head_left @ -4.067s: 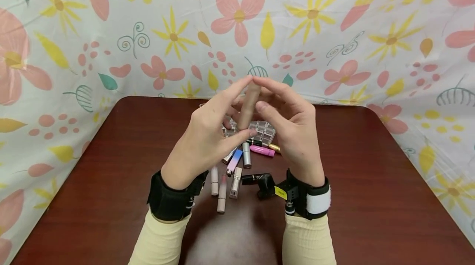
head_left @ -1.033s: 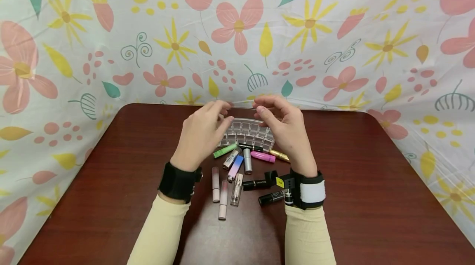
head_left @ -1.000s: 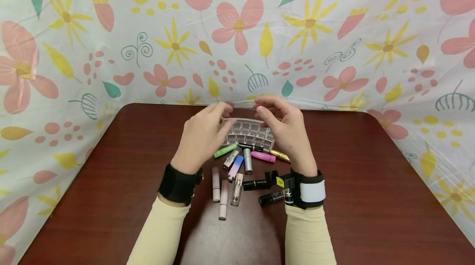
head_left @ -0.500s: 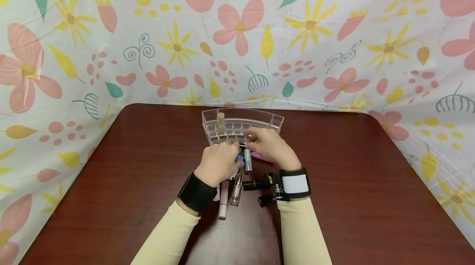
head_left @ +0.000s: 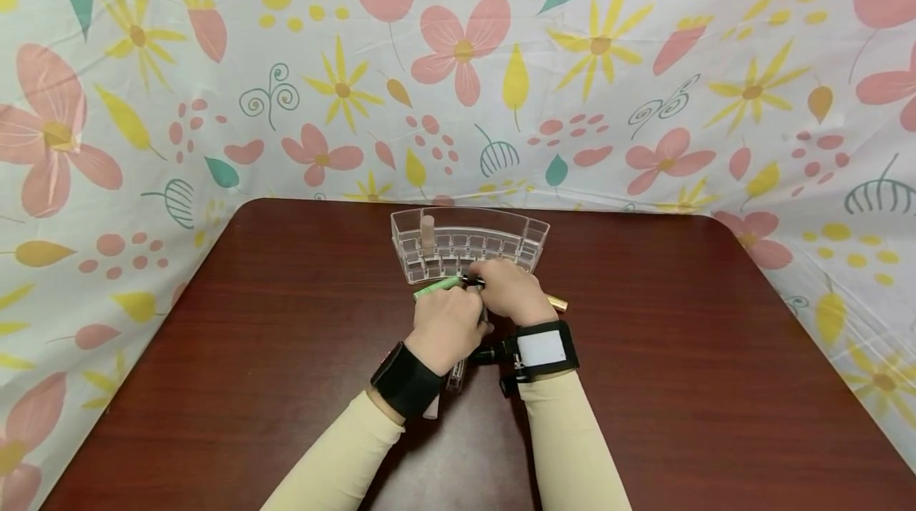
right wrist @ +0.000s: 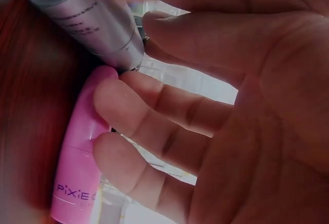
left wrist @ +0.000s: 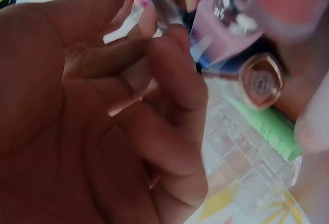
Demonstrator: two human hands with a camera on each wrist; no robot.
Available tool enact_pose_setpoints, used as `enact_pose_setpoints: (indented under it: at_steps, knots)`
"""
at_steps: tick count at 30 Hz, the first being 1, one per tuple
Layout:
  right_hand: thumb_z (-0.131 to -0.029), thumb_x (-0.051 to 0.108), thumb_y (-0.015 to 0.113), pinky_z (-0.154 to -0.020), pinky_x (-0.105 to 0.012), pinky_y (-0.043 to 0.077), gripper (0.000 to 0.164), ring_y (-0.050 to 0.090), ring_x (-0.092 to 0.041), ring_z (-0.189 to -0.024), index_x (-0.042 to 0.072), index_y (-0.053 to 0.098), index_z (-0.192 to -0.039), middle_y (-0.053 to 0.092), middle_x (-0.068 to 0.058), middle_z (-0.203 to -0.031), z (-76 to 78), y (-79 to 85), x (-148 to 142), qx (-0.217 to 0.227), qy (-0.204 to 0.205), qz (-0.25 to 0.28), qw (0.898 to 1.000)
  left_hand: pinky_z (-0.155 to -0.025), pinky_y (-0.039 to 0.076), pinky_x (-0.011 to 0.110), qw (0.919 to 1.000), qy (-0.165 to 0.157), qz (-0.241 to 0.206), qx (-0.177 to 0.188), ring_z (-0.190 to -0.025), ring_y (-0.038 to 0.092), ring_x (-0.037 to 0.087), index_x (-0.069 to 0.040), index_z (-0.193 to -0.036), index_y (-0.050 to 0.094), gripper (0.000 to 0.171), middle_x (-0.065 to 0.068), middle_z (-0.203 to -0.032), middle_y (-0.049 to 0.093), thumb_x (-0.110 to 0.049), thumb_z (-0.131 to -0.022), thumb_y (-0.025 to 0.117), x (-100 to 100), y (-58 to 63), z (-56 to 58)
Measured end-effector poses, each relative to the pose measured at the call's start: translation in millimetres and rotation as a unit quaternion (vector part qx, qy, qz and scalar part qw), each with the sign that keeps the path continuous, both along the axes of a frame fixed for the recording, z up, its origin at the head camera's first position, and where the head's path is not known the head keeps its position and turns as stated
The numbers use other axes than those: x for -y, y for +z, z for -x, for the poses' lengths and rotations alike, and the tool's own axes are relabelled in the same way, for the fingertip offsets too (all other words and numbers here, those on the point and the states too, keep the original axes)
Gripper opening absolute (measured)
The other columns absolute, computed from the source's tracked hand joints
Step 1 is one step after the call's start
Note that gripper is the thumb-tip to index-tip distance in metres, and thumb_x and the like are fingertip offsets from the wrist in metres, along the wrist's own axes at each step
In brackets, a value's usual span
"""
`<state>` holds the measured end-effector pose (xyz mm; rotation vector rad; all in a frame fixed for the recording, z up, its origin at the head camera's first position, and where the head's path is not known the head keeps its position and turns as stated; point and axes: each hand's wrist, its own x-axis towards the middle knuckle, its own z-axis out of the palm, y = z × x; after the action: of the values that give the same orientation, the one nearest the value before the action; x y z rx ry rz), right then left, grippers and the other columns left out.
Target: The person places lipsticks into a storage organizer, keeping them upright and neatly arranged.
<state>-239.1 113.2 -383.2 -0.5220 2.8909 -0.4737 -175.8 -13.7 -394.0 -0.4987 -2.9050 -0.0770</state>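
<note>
In the head view, my left hand reaches down into lipstick tubes lying on the table. Its thumb and finger pinch a silver lipstick tube in the left wrist view. Close beside it is my right hand, its fingers fairly straight, with fingertips at a pink lipstick tube. The silver tube's open-looking end faces the right wrist camera. A green tube and a black tube lie just beyond the hands. Both hands hide much of the pile from above.
A clear curved organizer with small compartments stands behind the hands; a beige tube stands upright in it at left. A gold tube lies right of the right hand, and a pale tube pokes out below the left wrist.
Both hands held the beige tube up earlier; it now stands in the organizer. The hands have since come down and closer together over the pile, and the left now pinches the silver tube.
</note>
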Motion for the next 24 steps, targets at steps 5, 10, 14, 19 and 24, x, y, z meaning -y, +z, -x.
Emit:
enact_pose_setpoints:
  at_steps: [5,10,14,19,24]
  knots:
    - [-0.100,0.018,0.063,-0.065,-0.037,0.045,0.018,0.065,-0.025,-0.083,0.017,0.073,-0.115,0.073,-0.011,-0.113,2.3,-2.1,-1,0.005,0.000,0.000,1.000,-0.040,0.047,0.035,0.9991,0.014,-0.007,-0.039,-0.051,0.061,0.018,-0.016,-0.083,0.071,0.040,-0.001,-0.064,0.065,-0.055,-0.081,0.080,-6,-9.1,1.8]
    - [-0.100,0.017,0.062,-0.064,-0.035,0.046,0.013,0.062,-0.022,-0.078,0.015,0.073,-0.107,0.072,-0.011,-0.106,5.6,-3.1,-4,0.015,0.018,0.007,1.000,-0.036,0.042,0.032,0.9961,0.013,-0.018,-0.086,-0.047,0.058,0.016,-0.018,-0.071,0.066,0.040,-0.001,-0.061,0.064,-0.053,-0.076,0.085,-9,-12.7,0.5]
    - [-0.100,0.015,0.061,-0.063,-0.033,0.044,0.014,0.059,-0.022,-0.075,0.012,0.074,-0.105,0.072,-0.011,-0.103,8.4,-3.3,-7,0.033,0.031,0.022,0.999,-0.036,0.042,0.033,0.9948,0.014,-0.023,-0.098,-0.049,0.060,0.017,-0.018,-0.070,0.064,0.041,0.000,-0.062,0.066,-0.053,-0.073,0.088,-12,-14.6,0.2]
    - [-0.101,0.017,0.060,-0.065,-0.032,0.044,0.015,0.058,-0.021,-0.077,0.011,0.073,-0.106,0.071,-0.011,-0.105,9.5,-2.4,-10,0.049,0.036,0.015,0.998,-0.039,0.046,0.036,0.9977,0.014,-0.029,-0.060,-0.053,0.063,0.020,-0.016,-0.077,0.065,0.039,0.003,-0.068,0.068,-0.049,-0.076,0.087,-13,-14.3,1.4]
    - [-0.102,0.015,0.057,-0.075,-0.037,0.051,0.018,0.063,-0.023,-0.084,0.007,0.071,-0.110,0.072,-0.014,-0.107,7.4,7.8,-15,0.031,0.049,0.021,0.998,-0.037,0.041,0.034,0.9983,0.004,-0.053,-0.023,-0.054,0.061,0.021,-0.014,-0.084,0.066,0.031,0.003,-0.068,0.066,-0.037,-0.077,0.086,-5,-1.6,4.2]
